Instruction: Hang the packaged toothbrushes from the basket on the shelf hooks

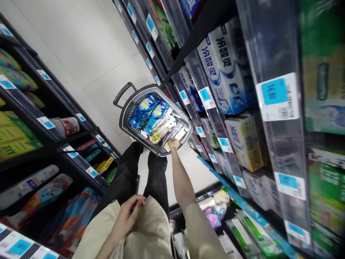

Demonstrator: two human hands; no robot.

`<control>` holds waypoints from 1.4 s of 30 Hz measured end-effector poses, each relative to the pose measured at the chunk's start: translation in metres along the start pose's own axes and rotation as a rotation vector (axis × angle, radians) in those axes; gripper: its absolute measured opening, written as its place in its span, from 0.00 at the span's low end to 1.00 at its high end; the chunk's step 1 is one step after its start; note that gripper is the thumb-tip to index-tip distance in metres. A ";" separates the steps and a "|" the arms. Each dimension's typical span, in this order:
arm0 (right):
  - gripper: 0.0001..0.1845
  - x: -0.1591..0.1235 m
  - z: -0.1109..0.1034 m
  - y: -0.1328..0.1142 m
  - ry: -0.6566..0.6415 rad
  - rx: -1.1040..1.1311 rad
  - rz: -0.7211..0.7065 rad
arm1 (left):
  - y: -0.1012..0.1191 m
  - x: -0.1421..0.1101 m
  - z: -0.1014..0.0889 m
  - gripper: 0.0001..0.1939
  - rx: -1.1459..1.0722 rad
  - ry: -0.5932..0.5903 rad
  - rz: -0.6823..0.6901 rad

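A grey shopping basket (124, 118) with a black rim and a raised handle stands on the floor just ahead of my feet. My right hand (174, 144) reaches down over its near right side, fingers together at the edge of a row of slim flat packages (161, 131). Those packages stand packed side by side; their kind is too small to read. Blue plastic packs (152, 108) fill the far left part of the basket. Close to my body, my left hand (130, 212) is curled in front of the light shirt, and whatever its fingers hold is hidden.
Shelves with toothpaste boxes (226, 68) and price tags rise closely on the right. Another shelf on the left holds bottles (32, 183) and yellow packs (16, 136). Pale tiled floor (81, 46) runs between them. Low at the right lie green packages (250, 226).
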State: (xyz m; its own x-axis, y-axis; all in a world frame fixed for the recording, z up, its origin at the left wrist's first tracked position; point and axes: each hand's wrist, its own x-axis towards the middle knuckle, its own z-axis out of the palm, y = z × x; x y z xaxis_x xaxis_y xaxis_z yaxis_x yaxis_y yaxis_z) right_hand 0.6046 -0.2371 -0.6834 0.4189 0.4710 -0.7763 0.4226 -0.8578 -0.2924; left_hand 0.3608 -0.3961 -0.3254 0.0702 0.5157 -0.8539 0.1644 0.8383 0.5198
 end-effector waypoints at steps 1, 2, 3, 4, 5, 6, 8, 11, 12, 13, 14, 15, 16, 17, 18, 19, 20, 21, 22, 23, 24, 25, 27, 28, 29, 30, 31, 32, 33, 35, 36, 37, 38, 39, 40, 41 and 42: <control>0.15 0.006 0.000 -0.001 0.036 -0.022 0.028 | -0.003 0.000 0.000 0.17 -0.003 0.012 -0.010; 0.13 0.010 0.000 -0.003 0.066 -0.034 0.056 | -0.005 0.001 0.001 0.17 -0.010 0.025 -0.018; 0.12 0.012 -0.001 -0.005 0.090 -0.040 0.080 | -0.006 0.001 0.002 0.17 -0.019 0.040 -0.023; 0.12 0.012 -0.002 -0.006 0.106 -0.044 0.095 | -0.005 0.001 0.003 0.18 -0.028 0.053 -0.027; 0.11 0.009 -0.005 -0.008 0.116 -0.042 0.105 | -0.004 0.001 0.006 0.18 -0.037 0.065 -0.029; 0.11 0.005 -0.008 -0.009 0.119 -0.033 0.110 | -0.001 0.000 0.009 0.19 -0.044 0.078 -0.029; 0.13 -0.011 -0.018 -0.013 0.109 0.008 0.105 | 0.005 -0.002 0.018 0.19 -0.048 0.100 -0.014; 0.18 -0.054 -0.043 -0.025 0.042 0.123 0.048 | 0.015 -0.009 0.037 0.19 -0.040 0.111 0.042; 0.19 -0.073 -0.055 -0.030 0.005 0.167 0.016 | 0.017 -0.011 0.044 0.18 -0.038 0.108 0.066; 0.20 -0.095 -0.068 -0.037 -0.040 0.207 -0.020 | 0.019 -0.013 0.052 0.17 -0.038 0.106 0.097; 0.20 -0.118 -0.082 -0.044 -0.091 0.243 -0.061 | 0.020 -0.014 0.060 0.17 -0.037 0.117 0.132; 0.19 -0.142 -0.096 -0.051 -0.146 0.274 -0.106 | 0.022 -0.015 0.067 0.17 -0.036 0.151 0.171; 0.17 -0.166 -0.111 -0.058 -0.205 0.299 -0.152 | 0.024 -0.015 0.073 0.18 -0.034 0.211 0.206; 0.15 -0.190 -0.127 -0.065 -0.265 0.320 -0.199 | 0.028 -0.014 0.078 0.20 -0.033 0.298 0.228; 0.14 -0.214 -0.142 -0.073 -0.325 0.336 -0.246 | 0.034 -0.014 0.082 0.24 -0.035 0.390 0.236; 0.15 -0.236 -0.156 -0.080 -0.382 0.350 -0.291 | 0.042 -0.014 0.083 0.27 -0.040 0.465 0.233; 0.16 -0.256 -0.170 -0.088 -0.434 0.362 -0.335 | 0.052 -0.015 0.082 0.30 -0.047 0.515 0.231; 0.18 -0.275 -0.183 -0.096 -0.480 0.373 -0.378 | 0.063 -0.017 0.080 0.30 -0.057 0.533 0.239; 0.20 -0.291 -0.194 -0.104 -0.519 0.384 -0.420 | 0.076 -0.020 0.077 0.29 -0.066 0.525 0.259; 0.21 -0.306 -0.205 -0.113 -0.549 0.395 -0.460 | 0.089 -0.025 0.073 0.27 -0.074 0.503 0.292; 0.22 -0.318 -0.214 -0.122 -0.570 0.405 -0.499 | 0.101 -0.030 0.069 0.25 -0.083 0.476 0.334; 0.23 -0.329 -0.223 -0.131 -0.583 0.413 -0.537 | 0.114 -0.035 0.065 0.24 -0.092 0.449 0.378; 0.23 -0.347 -0.242 -0.148 -0.590 0.428 -0.606 | 0.137 -0.047 0.058 0.23 -0.113 0.406 0.466; 0.23 -0.356 -0.251 -0.157 -0.587 0.435 -0.637 | 0.146 -0.052 0.056 0.23 -0.125 0.393 0.506; 0.23 -0.364 -0.261 -0.164 -0.587 0.441 -0.669 | 0.156 -0.057 0.054 0.23 -0.138 0.379 0.542; 0.23 -0.372 -0.272 -0.170 -0.595 0.443 -0.706 | 0.164 -0.061 0.053 0.24 -0.150 0.363 0.573; 0.22 -0.381 -0.282 -0.175 -0.606 0.436 -0.752 | 0.172 -0.064 0.053 0.25 -0.161 0.343 0.601; 0.21 -0.389 -0.292 -0.178 -0.619 0.416 -0.809 | 0.180 -0.068 0.054 0.27 -0.170 0.319 0.626; 0.19 -0.397 -0.300 -0.179 -0.624 0.387 -0.868 | 0.187 -0.071 0.055 0.28 -0.178 0.295 0.649; 0.16 -0.412 -0.312 -0.177 -0.594 0.337 -0.958 | 0.199 -0.076 0.058 0.31 -0.186 0.254 0.687; 0.15 -0.419 -0.314 -0.173 -0.555 0.336 -0.978 | 0.203 -0.079 0.059 0.32 -0.186 0.238 0.700; 0.14 -0.425 -0.315 -0.169 -0.510 0.357 -0.983 | 0.208 -0.083 0.060 0.32 -0.184 0.222 0.710; 0.14 -0.430 -0.313 -0.165 -0.464 0.396 -0.976 | 0.212 -0.087 0.060 0.33 -0.177 0.205 0.718; 0.14 -0.435 -0.311 -0.161 -0.414 0.443 -0.966 | 0.216 -0.092 0.060 0.33 -0.166 0.188 0.726; 0.14 -0.440 -0.307 -0.156 -0.362 0.488 -0.959 | 0.220 -0.097 0.059 0.33 -0.150 0.168 0.736; 0.15 -0.444 -0.303 -0.152 -0.305 0.530 -0.951 | 0.223 -0.104 0.057 0.33 -0.130 0.148 0.749; 0.15 -0.449 -0.298 -0.149 -0.245 0.568 -0.940 | 0.227 -0.110 0.054 0.33 -0.103 0.123 0.768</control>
State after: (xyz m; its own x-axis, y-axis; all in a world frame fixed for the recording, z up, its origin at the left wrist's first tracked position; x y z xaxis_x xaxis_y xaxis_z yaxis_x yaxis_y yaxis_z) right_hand 0.5936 -0.2598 -0.1250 -0.0691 0.9805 -0.1840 0.0338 -0.1820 -0.9827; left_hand 0.4432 -0.2719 -0.1146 0.0172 0.9684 -0.2488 0.0217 0.2484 0.9684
